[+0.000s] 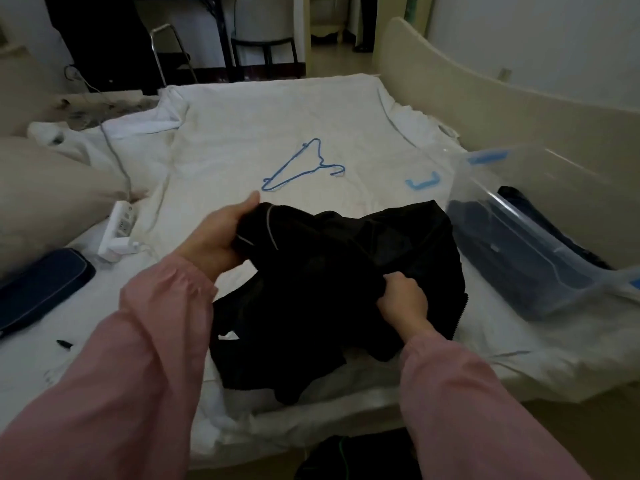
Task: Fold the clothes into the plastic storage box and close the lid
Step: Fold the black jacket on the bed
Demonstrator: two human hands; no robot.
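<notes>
A black jacket [332, 278] lies crumpled on the white bed sheet in front of me. My left hand [216, 237] grips its upper left part, near a thin grey trim line. My right hand [403, 299] clutches a fold lower down on the right, next to a zipper edge. Both arms wear pink sleeves. At the right stands the clear plastic storage box [540, 216], open, with dark blue clothes folded inside. Its blue latch [424, 181] shows near the box's left side; the lid itself I cannot make out clearly.
A blue wire hanger [301, 166] lies on the sheet beyond the jacket. A white power strip [119, 230] with its cable and a dark blue pouch [38, 289] sit at the left, near a beige pillow [52, 188]. The cream bed board [485, 98] curves behind the box.
</notes>
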